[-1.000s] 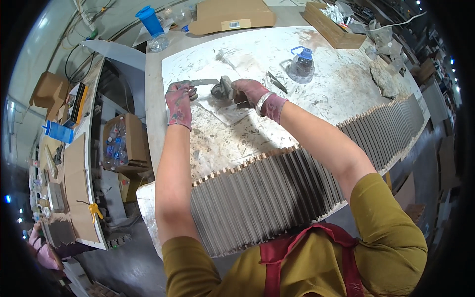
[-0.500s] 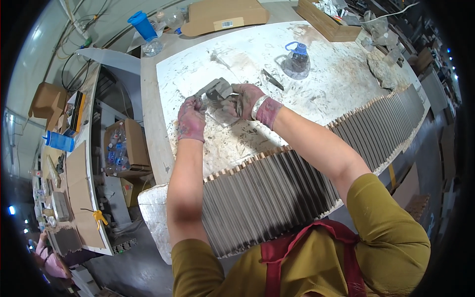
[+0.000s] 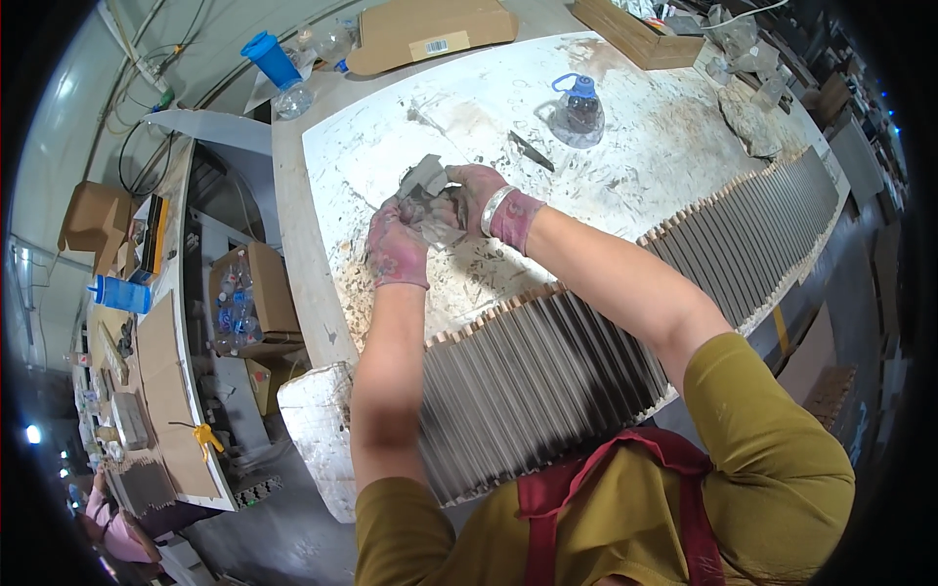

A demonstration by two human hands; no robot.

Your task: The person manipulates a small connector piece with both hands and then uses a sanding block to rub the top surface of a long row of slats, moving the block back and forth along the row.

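Note:
Both my hands wear stained pink gloves and meet above the white, grey-smeared table board (image 3: pixel 391 137). A grey flat, angular piece (image 3: pixel 424 176) sits between them, tilted upward; its exact kind I cannot make out. My left hand (image 3: pixel 399 244) is closed on its near left side. From the right, my right hand (image 3: pixel 489 200) grips it with bent fingers, a white band round the wrist. Below the fingers shows a paler grey thin flap (image 3: pixel 440 232), partly hidden. Closest to my forearms stands a long row of grey strips (image 3: pixel 537 376) with light brown ends, packed side by side.
Beyond my right hand lie a dark narrow blade-like tool (image 3: pixel 531 151) and a clear jug with a blue handle (image 3: pixel 580 109). A cardboard box (image 3: pixel 430 34), wooden tray (image 3: pixel 640 34) and blue cup (image 3: pixel 271 59) line the far edge. At left, a carton holds plastic bottles (image 3: pixel 234 303).
My left hand has shifted slightly right and nearer to me, and the grey piece has turned to a steeper tilt. My right hand has moved a little left. The view has shifted slightly.

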